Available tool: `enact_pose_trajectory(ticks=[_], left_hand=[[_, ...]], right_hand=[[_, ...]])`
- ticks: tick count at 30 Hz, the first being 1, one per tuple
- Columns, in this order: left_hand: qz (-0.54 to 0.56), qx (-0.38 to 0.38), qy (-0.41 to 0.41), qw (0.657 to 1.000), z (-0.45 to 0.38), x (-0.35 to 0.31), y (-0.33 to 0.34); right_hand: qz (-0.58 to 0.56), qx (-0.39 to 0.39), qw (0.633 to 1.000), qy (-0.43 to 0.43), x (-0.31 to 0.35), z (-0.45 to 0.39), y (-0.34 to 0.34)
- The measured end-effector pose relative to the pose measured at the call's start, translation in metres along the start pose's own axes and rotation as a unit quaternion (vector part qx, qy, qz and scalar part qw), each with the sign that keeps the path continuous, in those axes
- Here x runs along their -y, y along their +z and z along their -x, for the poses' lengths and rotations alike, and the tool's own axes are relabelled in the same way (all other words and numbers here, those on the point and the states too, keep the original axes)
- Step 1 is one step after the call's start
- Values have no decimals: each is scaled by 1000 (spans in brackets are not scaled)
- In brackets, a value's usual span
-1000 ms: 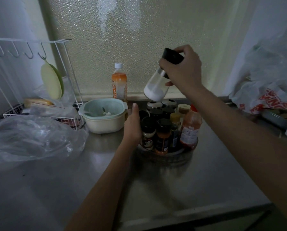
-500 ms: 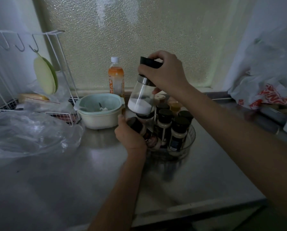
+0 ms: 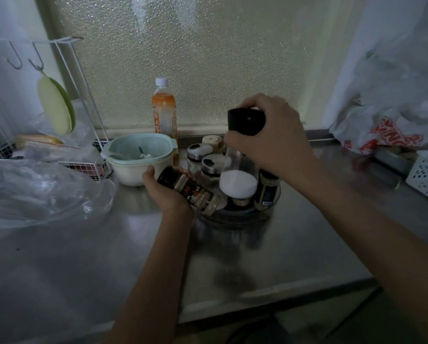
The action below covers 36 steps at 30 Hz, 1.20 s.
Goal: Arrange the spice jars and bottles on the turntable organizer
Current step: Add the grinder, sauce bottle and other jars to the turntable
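A steel counter (image 3: 295, 249) fills the lower half of the frame, with a pebbled glass pane (image 3: 195, 58) across the upper middle. A crumpled clear plastic bag (image 3: 39, 189) lies at the left edge, and a white wire rack (image 3: 88, 95) with hooks stands in the upper left. A white shopping bag with red print (image 3: 391, 135) sits at the right. Left of centre is a pale green bowl (image 3: 138, 155), with an orange drink bottle (image 3: 163, 108) upright behind it against the pane. The turntable organizer (image 3: 265, 209) sits at the middle of the frame, holding several upright jars. The right hand (image 3: 272, 140) grips the black cap of a clear shaker (image 3: 237, 180) holding white powder, its base down among the jars on the turntable. The left hand (image 3: 163, 189) is closed round a dark-capped spice jar (image 3: 190, 192), tilted steeply with its cap toward the upper left and its base at the turntable's left rim. Two silver-lidded glass jars (image 3: 200, 157) stand at the back left of the turntable, and a tan-labelled jar (image 3: 267, 192) at its right.
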State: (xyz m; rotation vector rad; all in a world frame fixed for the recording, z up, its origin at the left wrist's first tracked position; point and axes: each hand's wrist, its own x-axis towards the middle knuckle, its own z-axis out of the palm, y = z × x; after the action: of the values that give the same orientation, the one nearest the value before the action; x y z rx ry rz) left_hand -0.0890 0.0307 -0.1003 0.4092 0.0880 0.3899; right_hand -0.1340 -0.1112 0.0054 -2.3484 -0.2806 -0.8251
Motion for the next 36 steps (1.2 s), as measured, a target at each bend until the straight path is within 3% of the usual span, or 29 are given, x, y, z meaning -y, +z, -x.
enact_pose_trajectory(ticks=[8,20,25,29,32,36], left_hand=[[-24,67,-29,997,5,1,0],[-37,70,-12,997,0,1,-1],[-63,75,29,995,5,-1,4],[-60,78,39,994,8,-1,8],[-76,74,51,993,9,-5,8],[-82,7,56,995,7,-12,0]], right_hand=[[45,-38,997,55,-39,30,28],[39,21,998,53,-40,46,42],[-23,-159,987,12,-52,96,27],[58,40,997,27,-71,137,43],[87,62,994,19,-64,134,51],[54,128,990,11,-42,144,65]])
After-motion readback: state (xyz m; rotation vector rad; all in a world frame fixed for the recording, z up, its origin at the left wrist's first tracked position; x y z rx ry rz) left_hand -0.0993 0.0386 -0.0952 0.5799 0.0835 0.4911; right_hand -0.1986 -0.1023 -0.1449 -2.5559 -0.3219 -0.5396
